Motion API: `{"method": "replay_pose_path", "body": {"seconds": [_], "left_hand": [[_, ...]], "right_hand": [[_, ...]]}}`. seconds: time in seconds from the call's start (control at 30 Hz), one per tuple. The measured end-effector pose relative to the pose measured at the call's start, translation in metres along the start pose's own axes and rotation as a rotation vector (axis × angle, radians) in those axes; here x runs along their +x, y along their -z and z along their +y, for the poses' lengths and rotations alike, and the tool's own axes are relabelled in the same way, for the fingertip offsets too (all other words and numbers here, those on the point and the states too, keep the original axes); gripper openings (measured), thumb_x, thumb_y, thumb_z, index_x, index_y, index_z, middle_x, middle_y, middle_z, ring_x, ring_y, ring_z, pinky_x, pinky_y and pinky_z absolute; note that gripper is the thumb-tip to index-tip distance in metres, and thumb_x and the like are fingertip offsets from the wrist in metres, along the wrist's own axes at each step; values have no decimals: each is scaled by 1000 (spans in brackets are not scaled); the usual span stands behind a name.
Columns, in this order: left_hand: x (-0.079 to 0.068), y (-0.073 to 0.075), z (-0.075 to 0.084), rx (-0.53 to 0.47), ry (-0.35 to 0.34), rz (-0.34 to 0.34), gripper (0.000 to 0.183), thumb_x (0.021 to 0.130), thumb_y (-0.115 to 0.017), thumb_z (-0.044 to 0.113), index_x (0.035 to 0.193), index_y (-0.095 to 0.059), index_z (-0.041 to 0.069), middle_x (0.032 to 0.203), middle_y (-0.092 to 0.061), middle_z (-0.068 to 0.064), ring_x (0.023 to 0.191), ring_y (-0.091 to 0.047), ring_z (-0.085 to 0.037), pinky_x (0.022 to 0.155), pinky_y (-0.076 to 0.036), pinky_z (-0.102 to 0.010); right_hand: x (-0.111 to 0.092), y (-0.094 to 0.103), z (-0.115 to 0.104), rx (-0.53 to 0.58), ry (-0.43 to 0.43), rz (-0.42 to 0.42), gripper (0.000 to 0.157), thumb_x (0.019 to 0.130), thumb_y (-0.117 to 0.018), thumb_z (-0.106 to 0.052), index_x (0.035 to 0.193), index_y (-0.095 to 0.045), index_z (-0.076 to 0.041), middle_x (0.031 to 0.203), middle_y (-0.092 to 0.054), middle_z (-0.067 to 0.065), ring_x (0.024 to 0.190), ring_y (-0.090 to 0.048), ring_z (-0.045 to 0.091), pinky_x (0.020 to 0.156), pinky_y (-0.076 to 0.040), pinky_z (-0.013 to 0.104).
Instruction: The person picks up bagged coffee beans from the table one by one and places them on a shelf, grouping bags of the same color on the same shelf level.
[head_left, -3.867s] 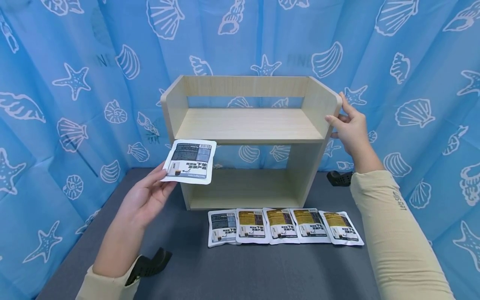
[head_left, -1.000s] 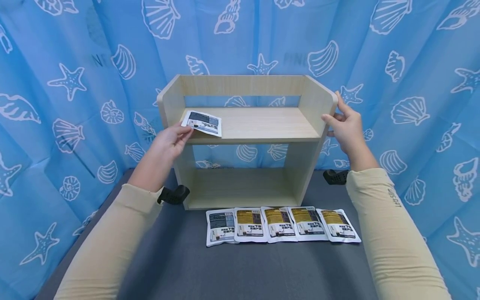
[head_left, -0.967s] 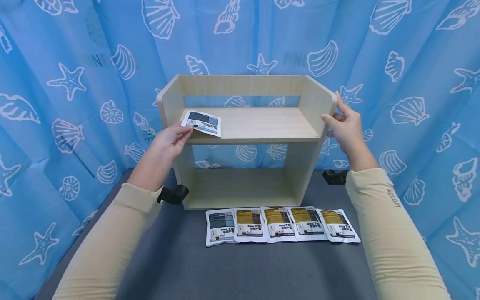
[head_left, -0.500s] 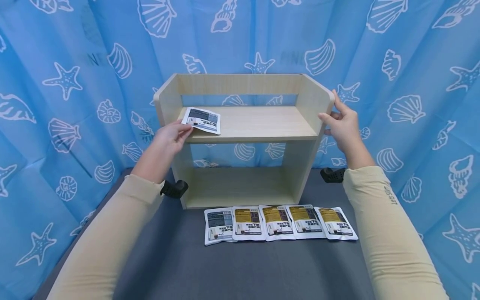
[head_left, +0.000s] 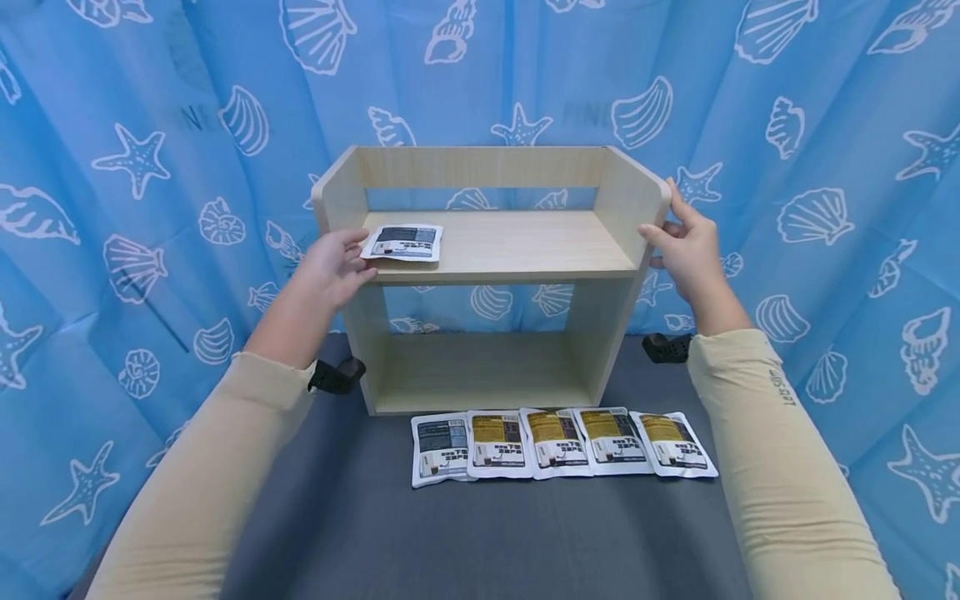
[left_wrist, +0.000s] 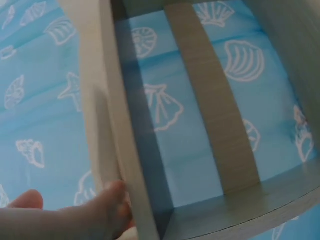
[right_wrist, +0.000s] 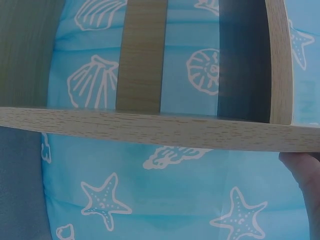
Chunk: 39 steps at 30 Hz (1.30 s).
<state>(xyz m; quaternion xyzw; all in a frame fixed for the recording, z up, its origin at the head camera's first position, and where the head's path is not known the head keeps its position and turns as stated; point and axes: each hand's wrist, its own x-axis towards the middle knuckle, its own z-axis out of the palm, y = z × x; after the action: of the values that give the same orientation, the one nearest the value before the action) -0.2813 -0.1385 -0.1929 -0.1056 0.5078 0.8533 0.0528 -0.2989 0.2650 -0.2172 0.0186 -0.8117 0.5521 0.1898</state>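
A white pouch with a dark label lies on the upper board of a pale wooden two-tier shelf, at its left end. Beside the pouch's left edge is my left hand, fingers loosely bent and thumb by the board's front edge; no pinch on the pouch shows. In the left wrist view that hand is against the shelf's edge, and the pouch does not show. My right hand grips the right side panel, thumb in front and fingers behind. Only part of it appears in the right wrist view.
On the dark grey table, in front of the shelf, several pouches lie in an overlapping row: a dark-labelled pouch at the left, then gold-labelled ones. A blue curtain with white shells hangs behind.
My left hand carried the pouch up onto the upper board. Since half a second ago the pouch has settled flatter and the hand has drawn slightly left off it. My right hand keeps its grip.
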Motion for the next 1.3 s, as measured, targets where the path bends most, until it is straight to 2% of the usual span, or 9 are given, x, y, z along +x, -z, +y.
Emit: {"method": "replay_pose_path", "body": {"seconds": [0.13,0.27,0.43,0.53,0.7,0.83,0.97,1.1,1.3], "left_hand": [[-7,3,1,17,0,-12,73,104,-38,10,155,14,18,163,7,1,146,1,-13,117,-8,-29],[-7,3,-2,59,-13,-4,70,104,-38,9,156,9,15,163,-1,-1,147,-7,-14,118,-9,-30],[-3,0,-3,178,-30,18,67,104,-39,11,156,4,10,163,-2,-3,147,-10,-17,118,-13,-33],[-1,-1,-4,310,-43,47,64,104,-40,13,156,-3,7,163,-4,-6,147,-12,-20,117,-19,-36],[1,0,-7,601,-87,77,57,104,-41,15,154,-18,2,160,-14,-12,144,-21,-25,115,-27,-37],[-1,3,-10,701,-129,72,55,104,-42,17,153,-24,1,159,-18,-13,143,-23,-27,115,-25,-38],[-6,10,-14,672,-177,46,54,104,-41,19,154,-24,4,160,-18,-12,145,-21,-26,116,-23,-37],[-16,22,-21,601,-242,49,51,106,-38,20,154,-25,9,160,-21,-9,144,-23,-23,115,-26,-35],[-26,40,-34,396,-335,67,49,105,-40,18,152,-31,8,155,-35,-5,140,-35,-16,110,-35,-32]], "right_hand": [[-1,0,-1,2,1,-6,67,98,-57,-26,150,-18,-46,158,-28,3,135,-42,29,96,-46,50],[-1,0,0,4,4,-9,68,98,-57,-25,150,-18,-46,158,-27,2,135,-42,29,96,-46,49],[-1,0,-1,10,-9,-12,68,98,-57,-25,149,-18,-46,158,-27,3,135,-41,29,97,-46,49],[-1,0,-2,14,-16,-14,68,99,-57,-25,150,-17,-46,158,-27,3,136,-41,29,97,-46,49],[-2,0,-2,7,-15,-16,68,99,-56,-25,150,-16,-46,158,-27,4,136,-40,30,97,-45,49],[-2,1,-2,5,-11,-14,68,99,-56,-25,150,-16,-46,157,-28,6,135,-41,30,97,-46,49],[-2,0,-1,4,-13,-9,67,99,-56,-25,149,-17,-46,157,-28,6,135,-41,30,97,-46,49],[-3,0,0,8,-8,-8,67,99,-56,-25,149,-17,-47,158,-27,5,136,-40,30,97,-45,49],[-2,1,-1,1,10,-3,64,99,-53,-34,151,-18,-42,158,-27,4,136,-39,30,95,-47,49]]}}
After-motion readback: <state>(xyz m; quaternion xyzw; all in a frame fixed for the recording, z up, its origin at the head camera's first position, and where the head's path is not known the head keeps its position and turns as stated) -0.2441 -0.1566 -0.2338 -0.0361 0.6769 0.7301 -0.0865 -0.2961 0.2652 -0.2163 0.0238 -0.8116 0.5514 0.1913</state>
